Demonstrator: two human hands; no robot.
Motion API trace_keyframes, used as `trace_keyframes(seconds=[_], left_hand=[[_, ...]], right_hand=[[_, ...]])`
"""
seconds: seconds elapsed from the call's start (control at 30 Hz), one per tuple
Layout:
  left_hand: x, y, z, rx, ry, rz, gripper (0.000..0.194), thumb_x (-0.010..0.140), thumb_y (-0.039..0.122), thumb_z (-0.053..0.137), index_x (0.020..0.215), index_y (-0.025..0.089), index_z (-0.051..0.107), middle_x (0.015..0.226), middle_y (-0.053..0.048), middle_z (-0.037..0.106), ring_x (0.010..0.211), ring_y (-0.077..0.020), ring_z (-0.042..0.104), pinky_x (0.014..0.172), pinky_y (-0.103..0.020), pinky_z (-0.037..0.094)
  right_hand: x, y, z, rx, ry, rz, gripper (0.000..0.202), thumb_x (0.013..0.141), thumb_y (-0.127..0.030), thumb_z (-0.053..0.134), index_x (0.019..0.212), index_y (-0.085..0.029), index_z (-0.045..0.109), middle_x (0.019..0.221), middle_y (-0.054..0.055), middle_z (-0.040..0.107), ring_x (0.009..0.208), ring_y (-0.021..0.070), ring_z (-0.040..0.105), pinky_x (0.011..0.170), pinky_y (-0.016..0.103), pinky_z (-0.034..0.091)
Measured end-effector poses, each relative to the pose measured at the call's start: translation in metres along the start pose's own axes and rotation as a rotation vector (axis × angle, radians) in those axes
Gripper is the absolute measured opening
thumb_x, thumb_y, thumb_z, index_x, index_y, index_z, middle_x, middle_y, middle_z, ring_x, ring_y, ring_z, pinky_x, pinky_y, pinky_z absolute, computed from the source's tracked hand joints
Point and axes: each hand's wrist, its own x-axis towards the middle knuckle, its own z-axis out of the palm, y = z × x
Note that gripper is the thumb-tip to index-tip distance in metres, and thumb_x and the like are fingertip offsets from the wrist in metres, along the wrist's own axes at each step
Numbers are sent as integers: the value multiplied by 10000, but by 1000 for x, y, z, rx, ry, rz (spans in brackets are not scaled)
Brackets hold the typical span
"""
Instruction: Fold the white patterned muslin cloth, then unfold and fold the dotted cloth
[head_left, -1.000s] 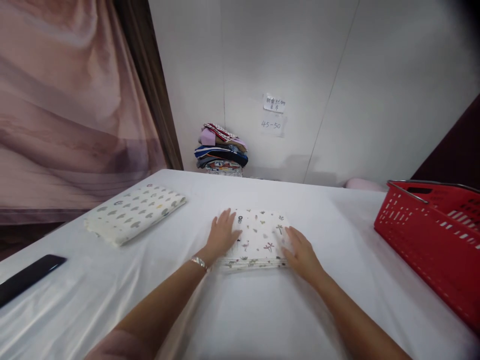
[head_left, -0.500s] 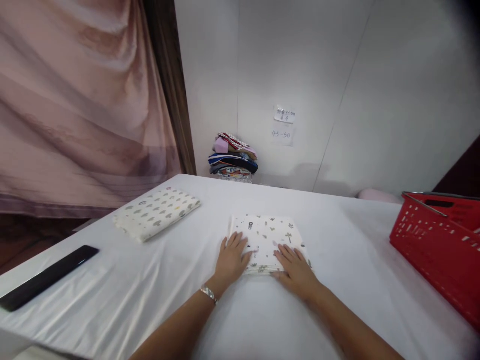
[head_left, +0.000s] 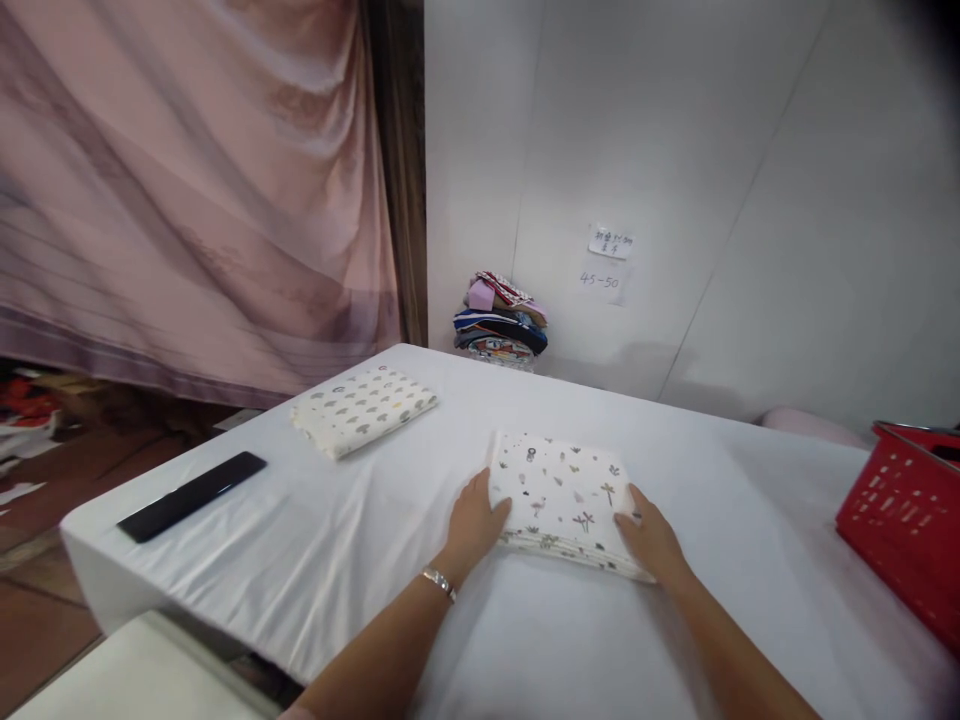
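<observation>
A folded white cloth (head_left: pixel 561 490) printed with small palms, plants and a flamingo lies on the white-covered table (head_left: pixel 360 510) in front of me. My left hand (head_left: pixel 475 518), with a silver bracelet at the wrist, grips its left edge, thumb on top and the other fingers along the side. On the opposite edge, my right hand (head_left: pixel 654 538) holds the cloth in the same way; its fingertips are partly hidden. Several layers show along the near fold. Farther left lies a second folded cloth (head_left: pixel 366 408), cream with grey tree-like or heart-like shapes, apart from both hands.
A long black flat object (head_left: pixel 193 496) lies near the table's left edge. At the right stands a red plastic basket (head_left: pixel 900 510). Behind the table a pile of folded fabrics (head_left: pixel 501 322) rests by the wall, under paper notes (head_left: pixel 604 278). A pink curtain (head_left: pixel 225 190) hangs at left.
My hands have gone from lying flat on the cloth to gripping its left and right edges. The cloth has turned slightly. The view has swung left, shifting everything rightward.
</observation>
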Motion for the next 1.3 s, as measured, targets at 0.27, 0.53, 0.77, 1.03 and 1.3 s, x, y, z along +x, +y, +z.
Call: trace_keyframes(seconds=[0.27,0.53,0.77,1.03,1.3], left_hand=[[4,-8,-16,49,-74,-112,628,763,468,498,1301,157,405,1269,-124,512,1122,-259,496,899,-354,395],[6,-2,-27,62,-176,-134,527,755,497,487,1165,170,525,1161,-112,588,1004,-249,569,810,-333,434],[2,-5,-37,171,-271,-115,547,729,591,464,1049,162,577,1034,-133,647,936,-288,601,740,-348,439],[50,-3,-33,154,-275,26,476,659,488,619,1033,194,597,1070,-104,645,991,-278,586,774,-314,433],[71,1,-20,31,-216,-69,653,687,520,601,1210,150,474,1250,-148,535,1075,-274,540,817,-314,425]], right_hand=[[-113,0,-8,26,-91,-41,546,822,-499,404,1324,-283,412,1121,48,581,891,207,603,755,289,484],[-62,-12,-54,-143,47,-147,481,859,-456,330,1216,-194,518,1102,69,597,904,204,586,774,315,464],[31,-28,-29,-190,-238,-129,568,796,-389,486,1298,-127,454,1322,112,482,1208,238,445,998,346,335],[28,-10,-42,-59,-433,-30,358,654,-395,638,903,-138,648,957,102,671,877,261,617,751,333,456],[-23,-2,-40,-66,-327,122,424,691,-476,586,967,-157,627,1038,116,645,896,260,605,722,324,446]])
